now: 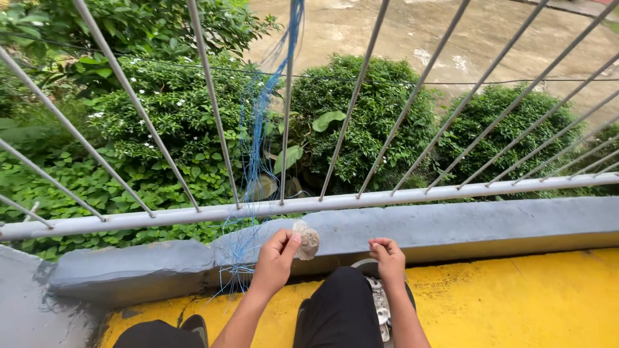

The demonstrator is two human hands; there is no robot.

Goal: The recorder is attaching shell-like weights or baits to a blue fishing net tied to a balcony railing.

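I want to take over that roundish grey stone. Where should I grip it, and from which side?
Probably by the stone's free right and lower edges, coming from the right: the left hand already pinches its left edge, and the right hand hangs apart, touching nothing I can make out.

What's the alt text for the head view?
Seen from above, a person's left hand holds a small, rough, pale lump near a grey concrete curb, while the right hand pinches something too small to tell. Blue netting strands hang from the grey metal railing; green bushes lie below, beyond the yellow floor.
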